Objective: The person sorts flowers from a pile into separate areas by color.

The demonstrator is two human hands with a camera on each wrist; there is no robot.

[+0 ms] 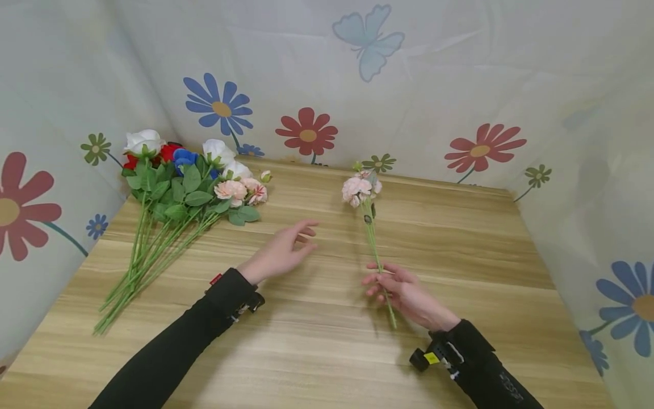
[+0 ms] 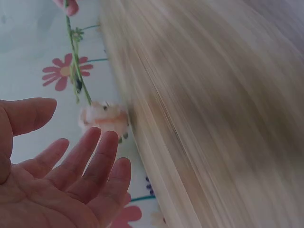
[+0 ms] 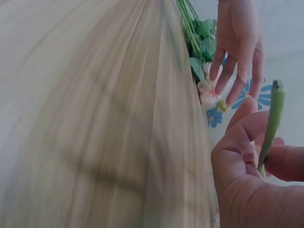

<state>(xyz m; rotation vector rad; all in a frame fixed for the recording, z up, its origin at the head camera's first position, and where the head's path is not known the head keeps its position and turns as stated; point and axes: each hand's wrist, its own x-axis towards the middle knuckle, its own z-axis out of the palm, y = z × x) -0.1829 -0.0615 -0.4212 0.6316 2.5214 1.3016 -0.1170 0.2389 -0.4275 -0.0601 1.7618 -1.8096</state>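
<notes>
My right hand [image 1: 403,292] pinches the green stem of a pale pink artificial flower [image 1: 357,189] between thumb and fingers. The bloom points toward the back wall, and the cut end of the stem sticks out past the hand, near the camera in the right wrist view. To the left, my left hand [image 1: 283,250] hovers over the table with fingers spread and slightly bent, holding nothing; its palm [image 2: 52,204] shows in the left wrist view. It is between the held flower and a bunch of artificial flowers [image 1: 191,176] lying at the left.
The bunch has white, red, blue and pink blooms, green leaves and long stems [image 1: 138,267] running toward the front left. A wooden table [image 1: 317,341] lies beneath everything. A pale curtain [image 1: 419,91] with printed flowers and a butterfly hangs around its back and sides.
</notes>
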